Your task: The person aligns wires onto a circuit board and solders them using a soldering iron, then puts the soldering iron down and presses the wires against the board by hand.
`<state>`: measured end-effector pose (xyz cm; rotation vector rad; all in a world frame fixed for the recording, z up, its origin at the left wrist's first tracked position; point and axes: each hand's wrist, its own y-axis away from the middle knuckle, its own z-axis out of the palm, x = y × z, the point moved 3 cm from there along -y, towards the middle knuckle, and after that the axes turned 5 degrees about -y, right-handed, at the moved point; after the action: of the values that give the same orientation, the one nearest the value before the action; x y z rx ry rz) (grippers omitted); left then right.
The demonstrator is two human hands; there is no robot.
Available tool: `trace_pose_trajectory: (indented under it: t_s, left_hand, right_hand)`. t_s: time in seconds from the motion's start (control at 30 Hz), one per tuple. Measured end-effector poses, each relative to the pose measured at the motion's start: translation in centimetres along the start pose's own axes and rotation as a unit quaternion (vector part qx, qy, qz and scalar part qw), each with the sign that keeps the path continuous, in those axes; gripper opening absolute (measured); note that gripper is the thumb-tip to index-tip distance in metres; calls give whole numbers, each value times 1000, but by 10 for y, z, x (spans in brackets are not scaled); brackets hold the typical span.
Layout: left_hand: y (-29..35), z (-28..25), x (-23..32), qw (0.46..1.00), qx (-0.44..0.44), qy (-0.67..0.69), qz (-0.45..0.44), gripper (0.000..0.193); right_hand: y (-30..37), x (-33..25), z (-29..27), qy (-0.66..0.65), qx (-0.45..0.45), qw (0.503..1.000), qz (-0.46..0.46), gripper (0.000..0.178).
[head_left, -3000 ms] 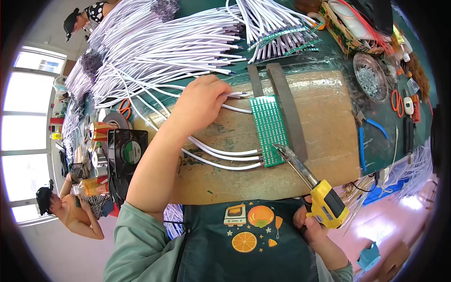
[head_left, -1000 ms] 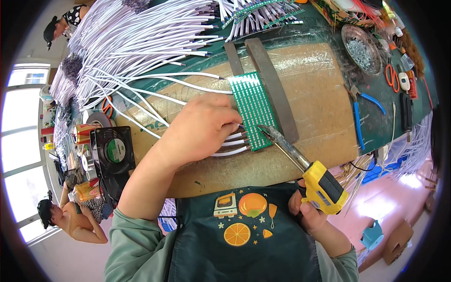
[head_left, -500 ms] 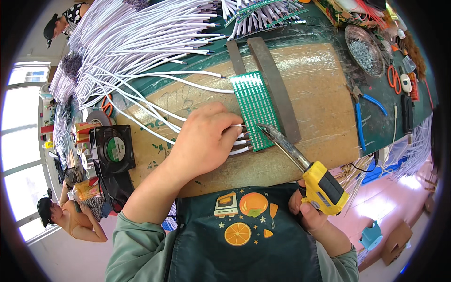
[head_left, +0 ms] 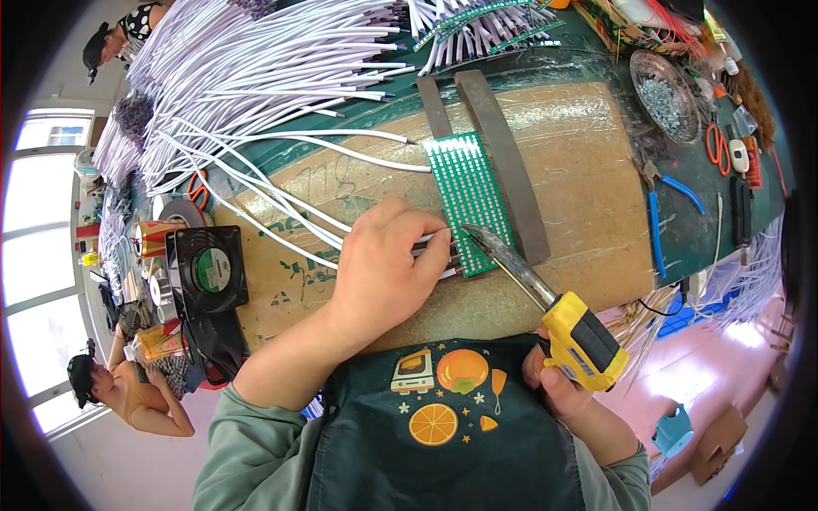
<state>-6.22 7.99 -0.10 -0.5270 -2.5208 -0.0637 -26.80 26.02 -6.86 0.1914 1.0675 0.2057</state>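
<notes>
A green circuit board (head_left: 474, 200) with rows of silvery pads lies on a cardboard sheet (head_left: 573, 170), partly against a dark flat bar (head_left: 503, 157). My left hand (head_left: 388, 255) is closed at the board's left edge, thumb and fingers pinching the end of a white cable (head_left: 319, 228). Further white cables run in from the left to that same edge; my fingers hide some of their ends. My right hand (head_left: 558, 383) grips a yellow and black soldering gun (head_left: 584, 341) by its handle. Its metal tip reaches the board just right of my left fingertips.
A heap of white cables (head_left: 273, 60) covers the far left. Finished-looking boards with cables (head_left: 486, 34) lie at the back. On the right are blue-handled pliers (head_left: 654, 221), orange scissors (head_left: 717, 149) and a round dish (head_left: 665, 98). A black fan (head_left: 209, 271) stands left.
My left hand has shifted slightly right, nearer the board, with the cable. The soldering gun's tip has moved a little left over the board.
</notes>
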Motion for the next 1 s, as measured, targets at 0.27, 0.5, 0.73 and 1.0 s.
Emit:
trace_pose_trajectory:
  t_s: [0.27, 0.5, 0.73, 1.0]
  left_hand:
    - [0, 3, 1, 991, 72, -51, 96, 5]
    - [1, 3, -3, 987, 82, -48, 130, 8]
    - [-1, 0, -3, 996, 43, -15, 80, 7]
    - [-3, 0, -1, 998, 22, -15, 59, 6]
  right_hand:
    - [-3, -4, 5, 3, -1, 1000, -14, 53]
    - [-3, -3, 6, 4, 0, 1000, -22, 49]
    - [-2, -1, 5, -1, 10, 1000, -17, 49]
    - [-1, 0, 5, -18, 20, 1000, 0, 47]
